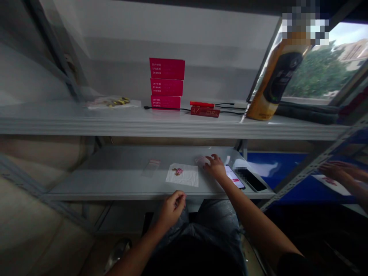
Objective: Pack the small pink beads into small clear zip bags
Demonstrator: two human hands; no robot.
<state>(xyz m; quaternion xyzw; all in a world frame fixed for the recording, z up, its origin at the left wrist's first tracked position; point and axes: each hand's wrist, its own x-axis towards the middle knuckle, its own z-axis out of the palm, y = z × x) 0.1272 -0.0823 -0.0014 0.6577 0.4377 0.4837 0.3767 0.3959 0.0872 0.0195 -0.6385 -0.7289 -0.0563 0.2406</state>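
Grey metal shelving (86,124) stands beside a window (339,34), daylight showing green trees (316,73) and a pale building (352,53) outside

Bottle (277,82): top pixelated. Box labels (156,69): print too small to read. Pale item (202,161): partly hidden under the right hand (215,168), type undetermined. Co-worker's hand (336,170): forearm cut off by right edge.

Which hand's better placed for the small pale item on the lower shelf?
Right, likely: the right hand rests on the small pale item. The left hand is curled and off the lower shelf, in front of its edge, farther from the item.
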